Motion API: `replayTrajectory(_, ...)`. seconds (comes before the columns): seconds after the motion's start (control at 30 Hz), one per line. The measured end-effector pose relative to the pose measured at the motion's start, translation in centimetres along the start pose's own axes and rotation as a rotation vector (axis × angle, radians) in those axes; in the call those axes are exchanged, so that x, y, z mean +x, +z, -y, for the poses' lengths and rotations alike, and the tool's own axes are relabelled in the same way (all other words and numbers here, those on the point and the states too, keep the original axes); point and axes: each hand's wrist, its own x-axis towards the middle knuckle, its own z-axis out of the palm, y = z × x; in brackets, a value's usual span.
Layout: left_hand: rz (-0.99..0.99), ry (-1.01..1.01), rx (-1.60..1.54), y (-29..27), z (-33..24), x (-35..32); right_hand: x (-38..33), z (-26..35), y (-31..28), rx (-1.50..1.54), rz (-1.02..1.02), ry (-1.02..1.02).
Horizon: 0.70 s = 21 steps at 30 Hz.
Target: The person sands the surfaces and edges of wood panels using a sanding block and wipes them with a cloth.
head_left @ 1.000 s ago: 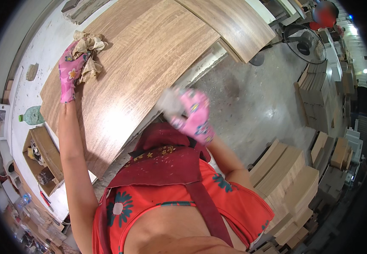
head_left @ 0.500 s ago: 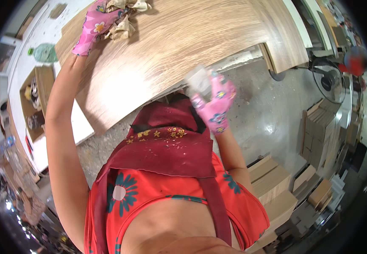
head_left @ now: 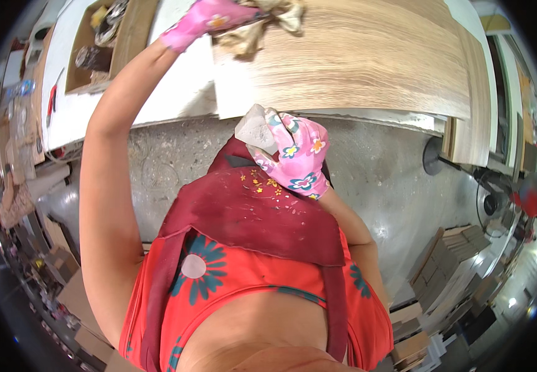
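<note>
We pinch a pale block [head_left: 255,130] in the right hand [head_left: 299,152], by the near edge of the wood-grain board [head_left: 374,62], which extends left-to-right ahead; our left hand [head_left: 209,22] touches the cloth [head_left: 247,41] on its left end, grip unclear.

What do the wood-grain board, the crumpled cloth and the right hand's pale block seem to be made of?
Wood-grain board: probably laminate- or veneer-faced wood panel, satin, judging by its even grain and bright glare. Crumpled cloth: likely thin fabric, matte, with soft folds. Pale block: dull; mottled, angular faces suggest stone or dense foam, but I cannot tell which.
</note>
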Motion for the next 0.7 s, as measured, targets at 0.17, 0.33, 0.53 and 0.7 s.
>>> replayTrajectory(0.17, -0.048, -0.063, -0.074, 0.6, -1.4, 0.1, 1.1, 1.8, 0.9, 0.092, 0.125, -0.146)
replayTrajectory(0.33, -0.112, -0.015, -0.278, 0.2, -0.7, -0.2, 0.2, 2.8, 1.1, 0.133, 0.157, -0.13)
replayTrajectory(0.53, 0.534, 0.106, -0.17, -0.1, -5.7, -6.1, -3.9, -6.3, -7.4, -0.064, -0.366, 0.265)
replayTrajectory(0.7, 0.777, 0.418, 0.089, 1.2, -11.3, -4.0, -0.7, -18.1, -17.0, 0.262, -0.99, 0.732)
